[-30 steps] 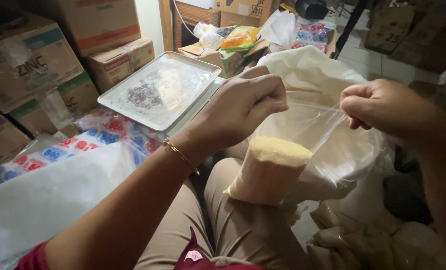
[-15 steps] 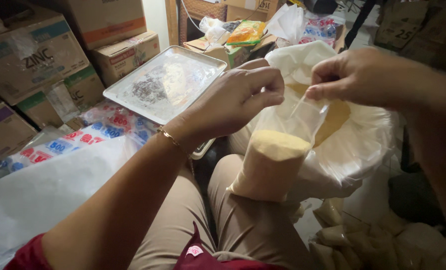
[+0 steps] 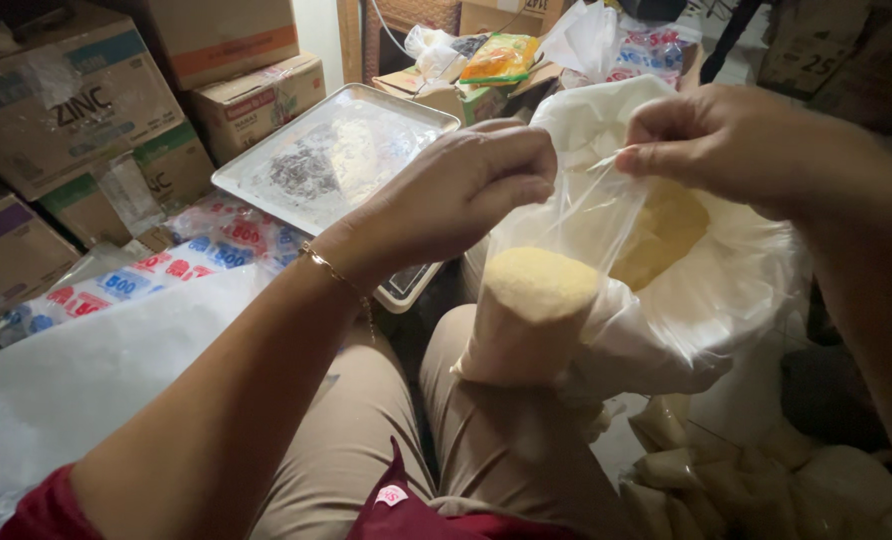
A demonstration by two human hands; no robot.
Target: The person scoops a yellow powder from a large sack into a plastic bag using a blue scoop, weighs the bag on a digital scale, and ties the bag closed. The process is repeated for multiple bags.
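A small clear plastic bag (image 3: 529, 320) half full of pale yellow powder hangs above my thigh. My left hand (image 3: 458, 192) pinches the left side of its mouth, and my right hand (image 3: 723, 142) pinches the right side, the film stretched taut between them. Behind the small bag sits a large white sack (image 3: 706, 290), open at the top, with more yellow powder (image 3: 666, 230) showing inside. A thin gold bracelet (image 3: 331, 270) circles my left wrist.
A metal tray on a scale (image 3: 336, 150) stands to the left under my forearm. Cardboard boxes (image 3: 76, 110) are stacked at far left, printed plastic packets (image 3: 166, 270) and a white sheet (image 3: 106, 370) lie in front of them. Several filled bags (image 3: 766, 490) lie at the lower right.
My right hand swung in from the far right toward my left hand, narrowing the bag's mouth. The bag shifted slightly left and lower in view.
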